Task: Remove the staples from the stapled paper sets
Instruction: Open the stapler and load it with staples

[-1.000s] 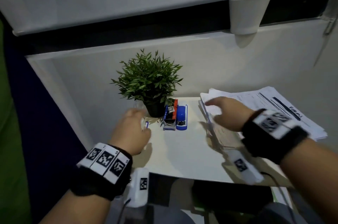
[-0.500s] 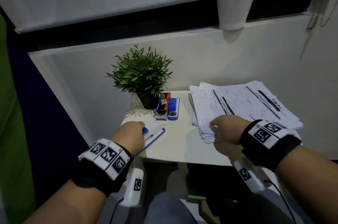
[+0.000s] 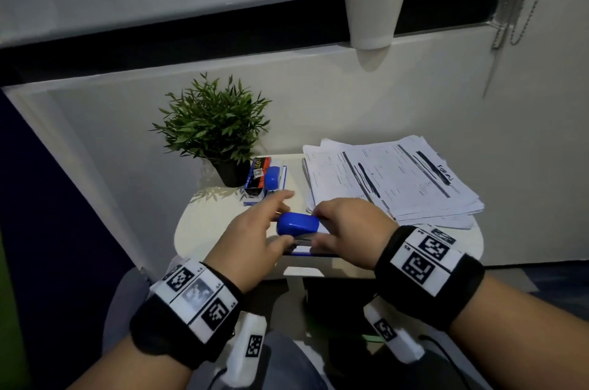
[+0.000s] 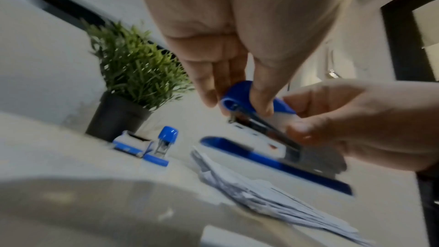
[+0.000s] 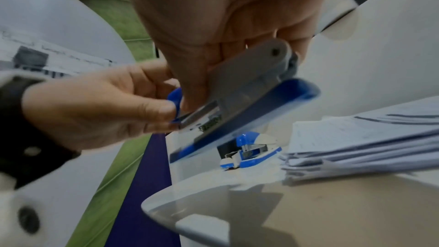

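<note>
Both hands, left hand (image 3: 251, 240) and right hand (image 3: 347, 232), clamped on blue-and-grey plastic stapler (image 3: 298, 224), held above small white table (image 3: 204, 220). Stack of printed stapled paper sets (image 3: 392, 179) far right, seemingly untouched; no staples seen removed.

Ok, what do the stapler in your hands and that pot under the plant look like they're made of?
Stapler: glossy blue plastic top and base edge, going by the smooth sheen; a grey body that could be plastic or painted metal; a shiny strip inside that looks like metal. Both hands hold it.
Pot: dark and matte, likely plastic, though ceramic can't be ruled out.
</note>
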{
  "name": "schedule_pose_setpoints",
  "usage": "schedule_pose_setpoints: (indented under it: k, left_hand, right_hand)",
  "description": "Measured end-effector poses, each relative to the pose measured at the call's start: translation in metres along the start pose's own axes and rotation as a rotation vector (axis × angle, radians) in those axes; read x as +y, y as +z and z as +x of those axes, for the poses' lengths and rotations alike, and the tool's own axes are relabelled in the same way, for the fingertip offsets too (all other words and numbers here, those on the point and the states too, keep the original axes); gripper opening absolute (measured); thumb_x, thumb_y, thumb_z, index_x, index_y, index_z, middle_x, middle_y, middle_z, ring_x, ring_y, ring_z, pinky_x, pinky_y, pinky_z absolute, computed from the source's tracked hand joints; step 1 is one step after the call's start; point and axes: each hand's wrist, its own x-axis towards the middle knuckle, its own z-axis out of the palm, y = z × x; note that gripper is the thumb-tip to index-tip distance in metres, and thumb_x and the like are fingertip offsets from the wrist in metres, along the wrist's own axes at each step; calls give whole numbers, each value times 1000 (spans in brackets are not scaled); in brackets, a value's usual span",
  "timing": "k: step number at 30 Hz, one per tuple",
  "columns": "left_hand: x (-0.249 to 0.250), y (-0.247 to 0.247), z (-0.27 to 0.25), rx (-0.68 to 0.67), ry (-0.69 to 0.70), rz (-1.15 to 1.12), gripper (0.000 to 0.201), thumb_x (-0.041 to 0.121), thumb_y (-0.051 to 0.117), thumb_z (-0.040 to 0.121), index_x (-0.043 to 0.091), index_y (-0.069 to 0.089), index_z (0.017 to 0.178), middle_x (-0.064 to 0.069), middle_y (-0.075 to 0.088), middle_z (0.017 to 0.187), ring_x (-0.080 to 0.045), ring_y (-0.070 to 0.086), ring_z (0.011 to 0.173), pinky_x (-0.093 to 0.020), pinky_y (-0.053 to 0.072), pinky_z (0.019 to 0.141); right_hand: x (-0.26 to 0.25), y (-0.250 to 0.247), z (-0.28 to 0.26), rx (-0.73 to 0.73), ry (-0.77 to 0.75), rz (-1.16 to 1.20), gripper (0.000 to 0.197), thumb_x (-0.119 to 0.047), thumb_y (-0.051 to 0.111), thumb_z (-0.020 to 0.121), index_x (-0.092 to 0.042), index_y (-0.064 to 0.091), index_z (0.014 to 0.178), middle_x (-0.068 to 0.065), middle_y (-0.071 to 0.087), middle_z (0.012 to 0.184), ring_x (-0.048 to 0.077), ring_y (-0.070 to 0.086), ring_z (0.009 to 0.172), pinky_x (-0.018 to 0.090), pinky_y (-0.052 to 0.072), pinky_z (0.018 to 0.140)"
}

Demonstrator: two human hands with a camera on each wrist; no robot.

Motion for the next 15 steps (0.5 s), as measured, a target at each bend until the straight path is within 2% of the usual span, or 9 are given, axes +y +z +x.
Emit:
schedule_pose_setpoints:
  k: [2,3,6,8,11,13,15]
  left_hand:
    - [-10,6,4,-45,-168,-45,67,20,72,79,36,41,135,19,52,120,-1,52,108,-21,39,97]
    - [-14,9,6,-88,-206,-28,62,22,72,79,34,44,134,18,55,118,-1,54,106,-22,41,97]
    - [-16,16,4,-239,-238,44,37,27,66,84,33,59,119,12,66,103,-5,60,94,-29,48,91]
    - [-16,21,1,-302,-244,128,28,29,66,83,31,64,111,9,67,96,-8,60,90,-29,49,87]
    - [-20,24,-1,-278,-246,218,25,30,65,83,29,66,108,8,65,97,-11,57,95,-26,46,85]
    - [-25,24,-1,-254,-254,233,27,34,64,83,31,65,110,9,64,101,-10,52,99,-26,44,87]
    - [-27,25,-1,-254,-265,234,28,36,65,83,32,64,110,11,63,103,-9,51,100,-25,43,88]
  right_hand:
    - [5,0,-3,-8,59,79,37,-39,65,85,-23,56,118,-1,62,108,17,50,89,30,45,83]
    - [7,2,-4,-8,73,91,38,-39,66,85,-24,55,118,-1,62,108,16,50,88,30,44,82]
    - [9,9,-7,-34,85,52,38,-39,66,85,-26,54,118,-3,62,108,17,55,95,28,43,81]
    - [10,16,-11,-48,79,41,37,-39,66,84,-27,54,117,-3,62,106,19,56,97,28,41,79]
    - [16,21,-16,60,123,225,31,-38,68,83,-29,56,110,-6,61,95,16,55,87,28,44,78]
    - [22,21,-17,150,151,372,28,-34,72,81,-29,57,105,-8,63,98,14,57,87,29,46,82]
    - [29,22,-19,181,150,471,29,-27,75,79,-33,54,99,-10,62,98,12,58,85,30,48,84]
